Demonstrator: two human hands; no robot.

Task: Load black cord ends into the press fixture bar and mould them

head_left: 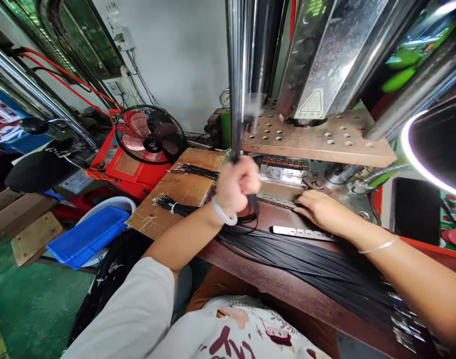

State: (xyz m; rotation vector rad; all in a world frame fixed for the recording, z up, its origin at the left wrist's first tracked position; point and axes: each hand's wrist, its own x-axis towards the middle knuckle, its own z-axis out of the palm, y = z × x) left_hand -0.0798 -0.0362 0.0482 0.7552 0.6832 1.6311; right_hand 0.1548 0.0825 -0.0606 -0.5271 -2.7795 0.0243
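My left hand, slightly blurred, is closed and raised over the left part of the work table, with black cords hanging just beneath it. What the fist grips I cannot make out. To the right, my right hand rests at a metal fixture under the press, its fingertips on the fixture's right end. Nearer me lies a slotted metal strip. Long black cords spread across the reddish table, with metal ends at the right.
The press plate hangs above the fixture between steel columns. Tied cord bundles lie on a wooden board at left. A fan, a blue tray and a bright ring lamp stand around.
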